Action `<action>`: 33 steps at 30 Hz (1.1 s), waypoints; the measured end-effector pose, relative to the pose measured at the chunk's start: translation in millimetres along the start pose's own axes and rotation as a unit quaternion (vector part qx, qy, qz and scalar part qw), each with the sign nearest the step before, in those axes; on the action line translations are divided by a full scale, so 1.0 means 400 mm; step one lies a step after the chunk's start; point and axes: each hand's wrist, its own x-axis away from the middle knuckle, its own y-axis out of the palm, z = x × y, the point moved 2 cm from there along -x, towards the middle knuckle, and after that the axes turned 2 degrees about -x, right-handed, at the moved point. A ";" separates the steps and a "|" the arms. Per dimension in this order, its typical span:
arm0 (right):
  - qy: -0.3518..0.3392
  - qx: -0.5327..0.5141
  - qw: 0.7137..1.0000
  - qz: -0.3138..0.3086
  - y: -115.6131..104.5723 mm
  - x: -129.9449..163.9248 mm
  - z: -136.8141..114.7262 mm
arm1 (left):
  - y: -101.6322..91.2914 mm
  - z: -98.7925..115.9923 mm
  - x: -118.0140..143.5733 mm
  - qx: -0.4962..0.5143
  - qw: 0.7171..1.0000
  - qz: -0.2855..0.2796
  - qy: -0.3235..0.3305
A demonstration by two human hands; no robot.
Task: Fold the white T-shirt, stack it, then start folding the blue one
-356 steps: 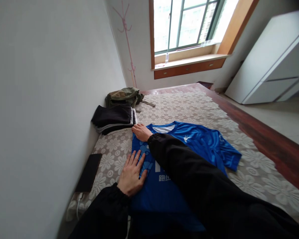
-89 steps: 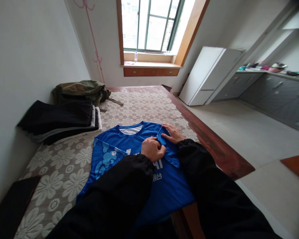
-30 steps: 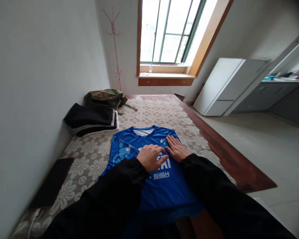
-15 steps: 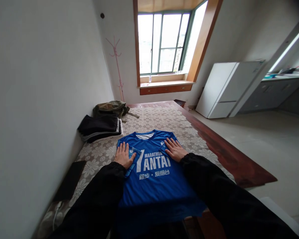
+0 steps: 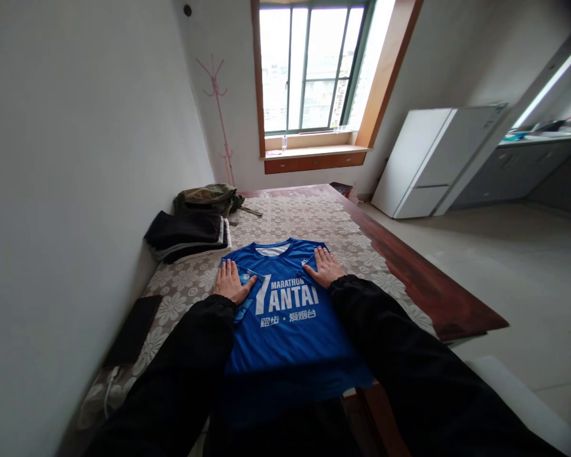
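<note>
Nearest to us, the hem of the blue shirt [image 5: 285, 330] hangs over the near edge of the bed [image 5: 457, 317], below our wrists. We judge this the weak spot: if we lift our palms, the overhanging cloth may drag the smooth fabric toward us and undo the tucked sides.

Our left hand [image 5: 231, 283] lies flat on the folded-in left side, fingers [image 5: 228, 270] spread wide and holding nothing. Our right hand [image 5: 324, 268] presses the right side likewise, fingers [image 5: 320, 255] fanned flat and empty. The shirt lies face up between and under both palms, its collar just beyond our fingertips.

Pressing unevenly could skew the folds, and the lace cover [image 5: 314, 219] beneath may slip or bunch with the shirt.

Left of the left fingers, a dark phone [image 5: 132, 330] sits near the wall. Beyond the fingertips to the left, stacked dark clothes [image 5: 190, 231] and a green bag [image 5: 207, 197] lie close enough that a far push could nudge the shirt into them.
</note>
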 end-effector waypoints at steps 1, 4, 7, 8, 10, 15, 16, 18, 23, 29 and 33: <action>-0.003 0.000 1.000 -0.002 -0.001 0.001 0.000 | 0.001 0.000 -0.001 0.000 1.000 0.000 -0.001; -0.001 -0.001 1.000 -0.001 -0.006 0.002 0.002 | 0.003 0.002 -0.003 -0.002 1.000 -0.001 -0.007; 0.000 -0.002 1.000 0.003 -0.006 0.003 0.002 | 0.005 0.006 -0.002 -0.004 1.000 0.010 -0.012; -0.001 -0.004 1.000 0.003 -0.005 0.002 0.002 | 0.005 0.006 -0.001 -0.004 1.000 0.013 -0.012; -0.002 -0.007 1.000 0.004 -0.003 0.001 0.002 | 0.005 0.006 0.000 -0.005 1.000 0.014 -0.010; 0.000 -0.007 1.000 -0.001 -0.006 0.004 -0.001 | 0.004 0.005 0.001 -0.007 1.000 0.010 -0.007; 0.001 -0.007 1.000 -0.004 -0.009 0.006 -0.002 | 0.004 0.006 0.001 -0.007 1.000 0.011 -0.008; 0.002 -0.008 1.000 -0.012 -0.015 0.010 -0.005 | 0.004 0.006 0.002 -0.007 1.000 0.010 -0.009; -0.003 -0.002 1.000 -0.020 -0.029 0.017 -0.010 | 0.001 0.008 0.005 -0.003 1.000 0.010 -0.009; -0.001 0.001 1.000 -0.018 -0.030 0.019 -0.013 | -0.011 0.010 0.013 0.001 1.000 0.008 -0.007; -0.002 0.002 1.000 -0.018 -0.028 0.018 -0.012 | -0.013 0.011 0.013 0.001 1.000 0.005 -0.009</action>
